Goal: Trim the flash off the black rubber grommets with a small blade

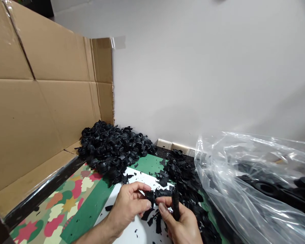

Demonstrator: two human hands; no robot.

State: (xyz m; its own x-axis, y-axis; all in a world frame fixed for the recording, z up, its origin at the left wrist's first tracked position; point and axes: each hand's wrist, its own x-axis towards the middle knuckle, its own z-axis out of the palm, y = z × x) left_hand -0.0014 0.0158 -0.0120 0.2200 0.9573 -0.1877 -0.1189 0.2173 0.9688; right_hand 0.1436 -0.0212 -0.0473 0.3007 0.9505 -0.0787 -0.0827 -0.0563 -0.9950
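From the head camera, the person's left hand (128,206) sits at the lower middle of the view, its fingers and thumb curled and pinching one end of a ribbed black rubber part (149,198). The right hand (180,220) is close beside it, pinching an upright black rubber strip (176,205) against the far end of that part, so the two hands nearly touch. Whether the strip is joined to the part is hard to tell.

Under the hands lies a white sheet (132,230) on a printed mat (88,211) with green panels and a multicoloured leaf pattern, strewn with black rubber scraps (152,218). Toward the mat's far corner, a heap of ribbed black rubber parts (109,149) sits against a folded cardboard sheet (40,101) lining the left side, and it meets a white wall (193,67). Right of the hands rises a mound of black rubber offcuts (183,173). Beyond that, at the right edge, a clear plastic bag (244,176) holds larger black rubber pieces (265,188).
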